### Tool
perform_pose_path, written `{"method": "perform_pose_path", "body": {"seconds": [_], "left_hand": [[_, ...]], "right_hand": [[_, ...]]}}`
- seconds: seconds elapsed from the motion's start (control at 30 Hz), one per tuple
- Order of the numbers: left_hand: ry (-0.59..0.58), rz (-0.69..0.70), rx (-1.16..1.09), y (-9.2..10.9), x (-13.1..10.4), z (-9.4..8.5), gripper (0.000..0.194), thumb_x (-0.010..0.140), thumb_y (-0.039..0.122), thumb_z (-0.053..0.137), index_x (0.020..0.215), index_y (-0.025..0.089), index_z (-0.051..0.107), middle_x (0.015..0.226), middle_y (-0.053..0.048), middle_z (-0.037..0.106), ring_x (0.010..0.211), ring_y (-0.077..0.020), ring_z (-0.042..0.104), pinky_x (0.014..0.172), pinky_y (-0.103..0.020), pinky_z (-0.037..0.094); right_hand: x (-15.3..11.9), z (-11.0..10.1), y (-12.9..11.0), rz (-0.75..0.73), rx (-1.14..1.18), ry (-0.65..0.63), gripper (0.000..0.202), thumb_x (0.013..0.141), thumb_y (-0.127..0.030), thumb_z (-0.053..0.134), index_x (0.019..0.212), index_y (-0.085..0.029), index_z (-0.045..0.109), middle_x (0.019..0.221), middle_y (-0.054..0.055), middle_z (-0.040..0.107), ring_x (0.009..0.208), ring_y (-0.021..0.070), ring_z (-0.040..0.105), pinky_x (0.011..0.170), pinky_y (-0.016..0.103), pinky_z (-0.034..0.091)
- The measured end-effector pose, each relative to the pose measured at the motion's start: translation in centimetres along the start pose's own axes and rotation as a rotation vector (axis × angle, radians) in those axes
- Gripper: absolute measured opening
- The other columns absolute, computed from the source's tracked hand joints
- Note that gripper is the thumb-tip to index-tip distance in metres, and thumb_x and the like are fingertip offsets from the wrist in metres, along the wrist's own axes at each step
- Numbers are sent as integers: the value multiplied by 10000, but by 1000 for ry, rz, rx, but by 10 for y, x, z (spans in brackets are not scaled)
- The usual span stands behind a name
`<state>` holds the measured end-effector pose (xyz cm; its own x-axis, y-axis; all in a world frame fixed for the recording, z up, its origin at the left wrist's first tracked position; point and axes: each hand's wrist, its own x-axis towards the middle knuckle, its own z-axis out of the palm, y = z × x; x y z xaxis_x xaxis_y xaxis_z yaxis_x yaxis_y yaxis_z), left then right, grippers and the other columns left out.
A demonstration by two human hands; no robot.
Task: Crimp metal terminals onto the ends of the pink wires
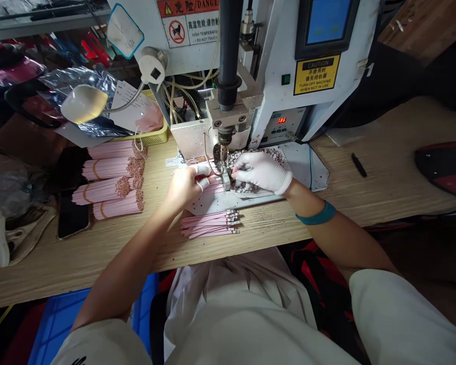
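My left hand (192, 183), with white covers on its thumb and finger, is pinched at the left of a small metal block (225, 181) under the soldering head (224, 144). Pink wires (215, 187) run by its fingertips, and it seems to grip one of them. On the other side of the block, my right hand (264, 172) wears a white glove. Its thumb and finger are pressed together, and what they hold is too small to make out. Beneath that hand lies a pile of small metal connectors (247, 187). Finished-looking pink wires with metal ends (211, 224) lie in front of the base plate (251, 202).
Several banded bundles of pink wire (114, 170) lie at the left, beside a phone (74, 215). A lamp (85, 104) stands near a yellow basket (155, 134). The machine (281, 66) carries a high-temperature label (190, 25). A black pen-like object (358, 165) lies at the right.
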<state>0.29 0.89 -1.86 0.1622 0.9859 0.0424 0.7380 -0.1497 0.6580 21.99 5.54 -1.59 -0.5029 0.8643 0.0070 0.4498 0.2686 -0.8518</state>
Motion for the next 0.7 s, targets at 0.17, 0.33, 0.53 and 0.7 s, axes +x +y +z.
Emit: {"method": "perform_pose_path", "body": {"seconds": [0.17,0.33,0.53,0.7], "left_hand": [[11,-23,-83,-3,0,1,326,761,439,616,823,130,701,743,-60,684,694,-187,594,651,-267,437],[-48,-40,-183,-1,0,-2,389,752,502,622,833,130,702,731,-46,667,730,-187,577,667,-258,436],[-129,-82,-362,-1,1,-2,355,748,473,628,750,119,659,675,-27,616,614,-136,515,581,-226,398],[-136,-85,-309,1,2,0,307,767,410,579,680,121,634,615,-15,574,532,-106,445,499,-208,323]], "right_hand": [[3,4,0,165,431,-36,174,737,-220,732,815,-123,611,569,20,614,453,105,560,382,207,457],[5,4,-4,139,502,-54,132,730,-151,720,826,-85,658,579,13,616,465,75,547,402,171,468],[8,7,-8,190,551,-71,131,721,-79,688,829,-110,621,594,-9,589,398,53,490,309,155,380],[9,10,-10,199,507,-49,119,737,-81,673,812,-136,598,533,-43,528,374,45,448,280,144,330]]}}
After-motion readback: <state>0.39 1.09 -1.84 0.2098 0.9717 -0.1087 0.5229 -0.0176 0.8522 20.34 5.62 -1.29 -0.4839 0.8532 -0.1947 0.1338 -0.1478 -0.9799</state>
